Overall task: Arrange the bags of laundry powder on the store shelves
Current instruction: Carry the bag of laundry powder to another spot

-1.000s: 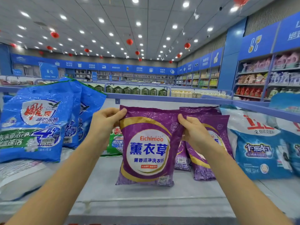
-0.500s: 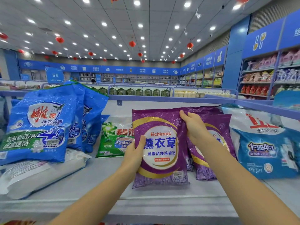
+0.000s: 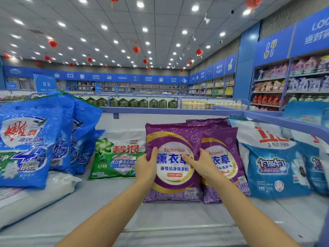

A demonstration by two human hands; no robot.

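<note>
Shelf (image 3: 106,211), one green bag (image 3: 117,155), left hand (image 3: 146,168), right hand (image 3: 201,165) gripping purple bag (image 3: 175,177)

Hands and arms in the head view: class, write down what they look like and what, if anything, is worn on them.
Two bare human arms. The left forearm and right forearm show no sleeves as far as the frame's lower edge. The left hand and right hand wear no gloves; no ring, watch or bracelet is visible.

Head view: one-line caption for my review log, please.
The left hand and right hand grip the front purple Eichimoo bag, standing it on the shelf beside a green Ariel bag.
</note>
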